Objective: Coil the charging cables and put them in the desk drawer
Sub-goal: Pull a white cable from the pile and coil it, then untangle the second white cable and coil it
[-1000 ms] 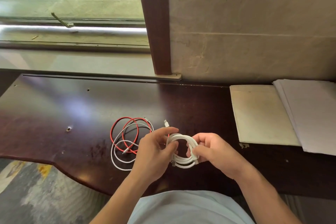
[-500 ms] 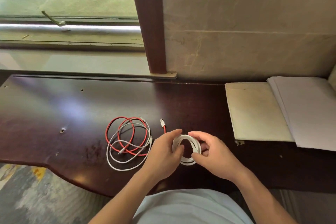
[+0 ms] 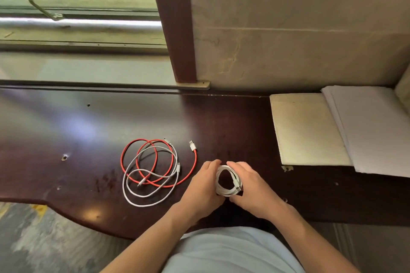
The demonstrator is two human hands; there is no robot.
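A small, tight coil of white cable [image 3: 228, 180] lies low on the dark wooden desk [image 3: 66, 131] near its front edge. My left hand [image 3: 203, 186] grips the coil's left side and my right hand [image 3: 250, 184] grips its right side, fingers curled round the loops. To the left, a red cable [image 3: 155, 163] and a grey-white cable [image 3: 150, 180] lie loosely looped over each other on the desk. The red cable's white plug [image 3: 192, 145] points toward the back. No drawer is in view.
A cream pad [image 3: 308, 128] and a stack of white paper [image 3: 372, 131] sit at the right of the desk. A dark wooden post [image 3: 175, 29] and a window sill stand behind. The desk's front edge curves inward at the left.
Both hands have lowered the white coil from above the desk down onto its surface and slightly forward. The red and grey-white cables have not moved.
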